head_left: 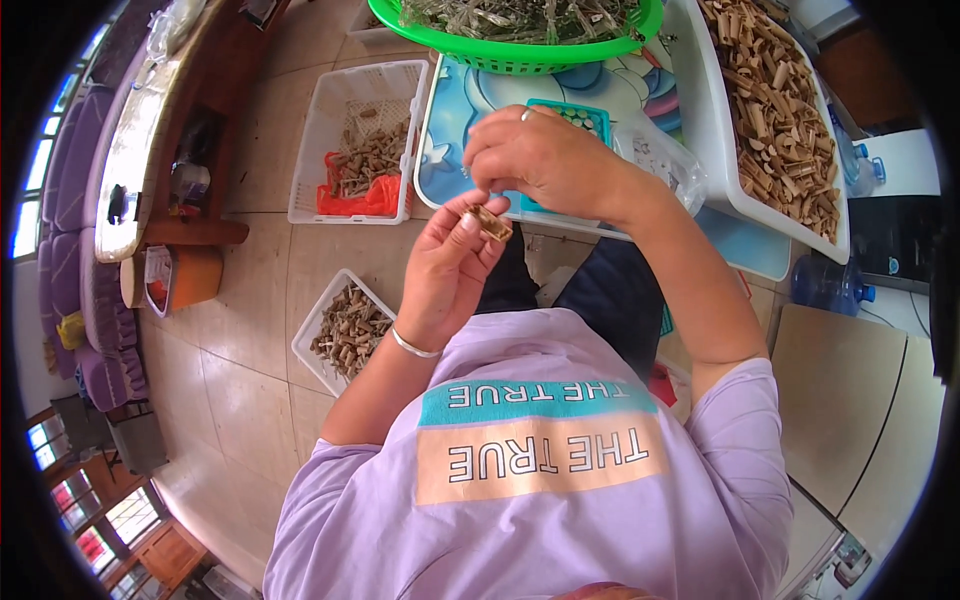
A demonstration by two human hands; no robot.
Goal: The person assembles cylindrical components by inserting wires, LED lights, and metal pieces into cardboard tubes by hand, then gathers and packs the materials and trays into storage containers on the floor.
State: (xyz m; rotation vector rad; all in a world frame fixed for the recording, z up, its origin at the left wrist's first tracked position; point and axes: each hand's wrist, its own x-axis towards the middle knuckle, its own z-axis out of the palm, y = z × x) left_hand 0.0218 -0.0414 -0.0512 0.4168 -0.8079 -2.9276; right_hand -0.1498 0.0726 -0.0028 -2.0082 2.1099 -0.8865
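Observation:
My left hand [446, 262], with a light bangle at the wrist, grips a small hollow brown piece [492, 224] that looks like wood or bamboo. Its opening is turned up between thumb and fingers. Just above it, my right hand [552, 168] is pinched together, fingertips close to the piece; whatever they hold is too small to make out. Behind the right hand, a teal tray [602, 122] with small round pale items lies on a blue patterned table [452, 112]. A clear plastic bag [665, 160] lies beside the right forearm.
A green basket [520, 54] of clear sprigs stands at the table's far side. At right is a white bin [742, 190] full of brown pieces. On the floor at left are a white crate [318, 118] with a red bag [380, 196] and a smaller white tray [306, 345] of brown pieces.

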